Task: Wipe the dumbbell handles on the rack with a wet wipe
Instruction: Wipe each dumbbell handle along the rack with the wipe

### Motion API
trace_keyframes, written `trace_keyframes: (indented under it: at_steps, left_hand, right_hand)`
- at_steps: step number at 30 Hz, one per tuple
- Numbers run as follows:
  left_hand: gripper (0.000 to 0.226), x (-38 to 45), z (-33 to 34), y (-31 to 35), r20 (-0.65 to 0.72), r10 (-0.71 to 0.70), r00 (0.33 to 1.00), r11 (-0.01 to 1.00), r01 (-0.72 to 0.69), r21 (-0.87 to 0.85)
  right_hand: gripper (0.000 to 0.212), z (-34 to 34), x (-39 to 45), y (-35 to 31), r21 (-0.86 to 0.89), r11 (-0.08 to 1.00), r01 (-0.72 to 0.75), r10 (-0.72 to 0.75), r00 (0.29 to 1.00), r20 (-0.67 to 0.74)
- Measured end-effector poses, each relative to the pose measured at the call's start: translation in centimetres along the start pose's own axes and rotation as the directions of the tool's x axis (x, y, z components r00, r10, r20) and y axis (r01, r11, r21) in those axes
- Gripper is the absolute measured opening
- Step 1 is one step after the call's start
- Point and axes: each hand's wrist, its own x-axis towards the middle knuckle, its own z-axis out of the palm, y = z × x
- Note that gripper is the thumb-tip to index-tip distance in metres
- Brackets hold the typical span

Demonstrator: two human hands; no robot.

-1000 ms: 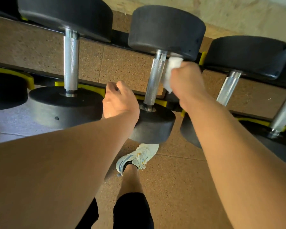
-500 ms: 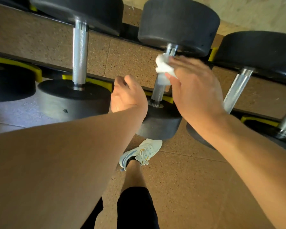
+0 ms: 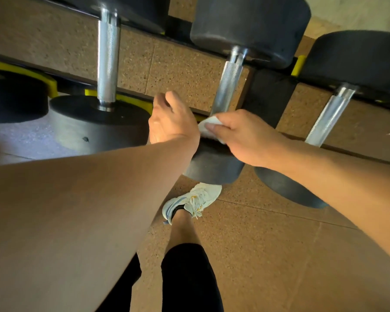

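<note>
Four dumbbells (image 3: 229,86) partly in view, three handles (image 3: 107,57) visible, two hands (image 3: 245,136), one wipe (image 3: 208,126), one shoe (image 3: 193,200)

wipe (image 3: 208,125) at handle (image 3: 228,84) base, between left hand (image 3: 170,122) and right hand (image 3: 241,136).

white wet wipe (image 3: 208,124) bunched at the near end of the knurled chrome dumbbell handle (image 3: 229,83) (middle dumbbell, racked).

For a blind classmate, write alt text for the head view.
A right hand presses a white wipe against the near end of a steel dumbbell handle on a rack, while the left hand rests closed beside it.
</note>
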Motion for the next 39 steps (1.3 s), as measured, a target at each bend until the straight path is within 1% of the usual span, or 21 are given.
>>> trace_keyframes:
  at_steps: [2, 4, 6, 8, 11, 13, 16, 18, 20, 21, 22, 23, 24, 25, 26, 28, 30, 33, 35, 38, 39]
  left_hand:
    - [0.03, -0.3, 0.2, 0.2, 0.016, 0.008, 1.0, 0.998, -0.009, 0.068]
    - [0.037, -0.6, 0.1, 0.5, 0.013, 0.007, 1.0, 0.998, -0.007, 0.063]
    - [0.04, -0.7, 0.1, 0.7, -0.007, 0.005, 1.0, 0.997, -0.005, 0.083]
    - [0.041, -0.9, 0.2, 0.8, -0.017, 0.023, 1.0, 0.996, -0.022, 0.092]
    - [0.037, -0.9, 0.3, 0.8, -0.02, 0.026, 0.999, 0.992, -0.023, 0.128]
    - [0.029, -0.7, 0.3, 0.7, -0.039, 0.011, 0.999, 0.991, -0.005, 0.137]
    - [0.03, -0.2, 0.4, 0.6, -0.06, -0.003, 0.998, 0.99, 0.012, 0.142]
    - [0.029, 0.0, 0.4, 0.5, -0.052, -0.007, 0.999, 0.986, 0.016, 0.169]
    - [0.028, 0.2, 0.4, 0.2, -0.032, 0.013, 0.999, 0.981, -0.007, 0.193]
    - [0.03, 0.3, 0.4, 0.1, -0.01, 0.016, 1.0, 0.981, -0.014, 0.194]
    - [0.034, 0.3, 0.3, 0.1, 0.011, 0.013, 1.0, 0.982, -0.015, 0.189]
    - [0.037, 0.3, 0.3, 0.1, 0.026, 0.01, 1.0, 0.984, -0.014, 0.178]
    - [0.038, 0.3, 0.3, 0.0, 0.037, 0.014, 0.999, 0.987, -0.02, 0.159]
    - [0.037, 0.1, 0.2, -0.1, 0.037, 0.018, 0.999, 0.992, -0.022, 0.124]
    - [0.035, 0.0, -0.1, -0.1, 0.035, 0.012, 0.999, 0.997, -0.015, 0.078]
    - [0.035, -0.1, -0.7, 0.1, 0.098, 0.004, 0.995, 1.0, -0.006, 0.025]
    - [0.037, -0.1, -1.9, 0.3, 0.24, 0.021, 0.971, 1.0, -0.025, 0.014]
    - [0.028, 0.5, -5.6, -0.1, 0.385, 0.148, 0.911, 0.988, -0.156, -0.01]
    - [0.026, 0.9, -8.5, -0.7, 0.427, 0.283, 0.859, 0.959, -0.263, -0.107]
    - [0.034, 2.5, -12.7, -0.7, 0.521, 0.349, 0.779, 0.937, -0.282, -0.206]
    - [0.033, 2.9, -13.9, -0.5, 0.512, 0.342, 0.788, 0.94, -0.279, -0.198]
  right_hand:
    - [0.029, -1.5, -0.2, -0.3, 0.068, 0.997, 0.037, -0.023, 0.979, -0.202]
    - [0.033, -3.1, 0.9, -1.0, -0.118, 0.972, 0.204, -0.234, 0.881, -0.41]
    - [0.041, -4.2, 3.3, -0.7, -0.443, 0.842, 0.309, -0.459, 0.841, -0.286]
    - [0.044, -4.3, 4.9, 0.4, -0.644, 0.693, 0.325, -0.454, 0.89, -0.039]
    - [0.039, -3.7, 5.2, 2.1, -0.684, 0.638, 0.353, -0.464, 0.886, 0.025]
    - [0.036, -2.3, 4.2, 2.2, -0.639, 0.675, 0.37, -0.452, 0.891, 0.038]
    - [0.032, 0.7, 1.4, 1.8, -0.358, 0.874, 0.329, -0.324, 0.943, 0.075]
    - [0.031, 1.8, -1.0, 1.7, 0.008, 0.983, 0.186, -0.186, 0.98, 0.066]
    - [0.031, 1.6, -3.0, 2.0, 0.375, 0.927, 0.02, -0.034, 0.999, 0.033]
    - [0.029, 1.1, -3.8, 2.1, 0.492, 0.87, -0.043, 0.079, 0.995, -0.054]
    - [0.027, 0.5, -4.2, 1.9, 0.584, 0.807, -0.088, 0.244, 0.951, -0.193]
    - [0.024, -0.3, -4.1, 1.6, 0.678, 0.722, -0.138, 0.463, 0.825, -0.325]
    - [0.022, -1.0, -3.4, 1.2, 0.772, 0.614, -0.163, 0.659, 0.645, -0.387]
    - [0.022, -1.8, -2.3, 0.5, 0.846, 0.505, -0.173, 0.784, 0.503, -0.365]
    - [0.023, -2.4, -0.9, -0.5, 0.893, 0.41, -0.183, 0.85, 0.432, -0.302]
    - [0.023, -2.9, 2.3, -2.8, 0.924, 0.319, -0.21, 0.882, 0.423, -0.208]
    - [0.028, -2.0, 5.2, -5.0, 0.88, 0.382, -0.281, 0.866, 0.441, -0.235]
    - [0.036, 0.6, 5.7, -7.9, 0.623, 0.645, -0.442, 0.762, 0.428, -0.485]
    - [0.046, 2.1, 3.9, -8.5, 0.391, 0.744, -0.542, 0.66, 0.506, -0.555]
    - [0.036, 3.0, 1.8, -8.7, 0.092, 0.683, -0.724, 0.699, 0.612, -0.369]
    - [0.033, 2.8, 1.4, -9.0, -0.041, 0.649, -0.76, 0.719, 0.63, -0.294]
